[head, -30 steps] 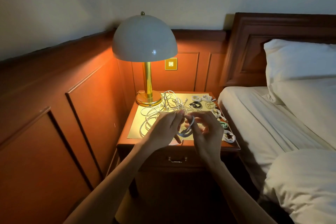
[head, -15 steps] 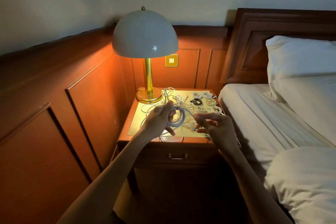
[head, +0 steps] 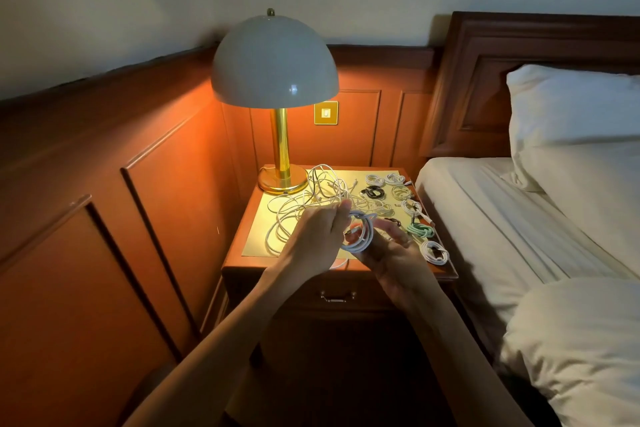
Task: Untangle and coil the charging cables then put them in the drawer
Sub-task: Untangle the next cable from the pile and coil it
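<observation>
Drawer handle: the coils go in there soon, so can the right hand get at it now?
Probably yes: the drawer handle shows uncovered just below the right hand, which must first leave the blue coil.

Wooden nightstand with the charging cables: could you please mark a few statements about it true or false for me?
1. The left grip holds a coiled pale blue cable. True.
2. The wooden nightstand's drawer stands open. False: it is shut.
3. A coiled mint-green cable lies on the nightstand's right side. True.
4. The white dome-shaded brass lamp is off. False: it is lit.
5. The loose white cable tangle lies on the bed. False: it lies on the nightstand, beside the lamp's base.
</observation>
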`<act>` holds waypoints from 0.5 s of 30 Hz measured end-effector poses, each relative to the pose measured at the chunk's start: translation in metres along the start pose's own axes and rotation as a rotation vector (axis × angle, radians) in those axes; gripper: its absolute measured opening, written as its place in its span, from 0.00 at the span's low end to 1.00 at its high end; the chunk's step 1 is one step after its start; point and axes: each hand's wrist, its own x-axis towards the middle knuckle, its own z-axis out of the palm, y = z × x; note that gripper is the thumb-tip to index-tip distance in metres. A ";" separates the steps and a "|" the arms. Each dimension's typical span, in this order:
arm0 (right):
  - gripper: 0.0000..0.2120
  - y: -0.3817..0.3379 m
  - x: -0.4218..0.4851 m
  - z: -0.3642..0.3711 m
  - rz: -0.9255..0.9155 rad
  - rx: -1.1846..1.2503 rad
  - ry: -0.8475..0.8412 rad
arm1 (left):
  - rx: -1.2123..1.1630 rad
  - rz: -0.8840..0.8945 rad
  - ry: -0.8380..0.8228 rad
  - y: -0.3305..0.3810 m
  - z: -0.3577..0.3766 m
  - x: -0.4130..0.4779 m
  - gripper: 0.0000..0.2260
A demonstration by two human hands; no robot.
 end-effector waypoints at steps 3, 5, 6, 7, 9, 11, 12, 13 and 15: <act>0.12 0.004 0.006 -0.004 0.136 0.122 -0.059 | 0.083 0.030 -0.001 -0.005 0.000 0.001 0.24; 0.13 0.005 0.008 -0.006 0.179 0.119 -0.112 | 0.140 0.055 0.016 -0.007 0.001 0.002 0.22; 0.14 0.005 0.009 -0.008 0.186 0.091 -0.125 | 0.174 0.069 0.031 -0.009 0.002 0.002 0.22; 0.14 0.005 0.009 -0.010 0.193 0.066 -0.138 | 0.209 0.083 0.051 -0.011 0.003 0.002 0.22; 0.16 0.005 0.007 -0.011 0.207 0.055 -0.156 | 0.255 0.112 0.074 -0.016 0.004 0.003 0.20; 0.17 0.002 0.005 -0.007 0.152 -0.110 -0.141 | 0.272 0.136 0.066 -0.019 0.006 0.004 0.19; 0.18 0.003 0.005 -0.004 0.105 -0.235 -0.117 | 0.279 0.148 0.051 -0.019 0.008 0.004 0.18; 0.17 0.004 0.004 -0.002 0.060 -0.337 -0.087 | 0.282 0.157 0.036 -0.019 0.010 0.004 0.18; 0.13 0.004 0.004 0.003 0.004 -0.445 -0.036 | 0.259 0.160 0.018 -0.022 0.013 0.005 0.18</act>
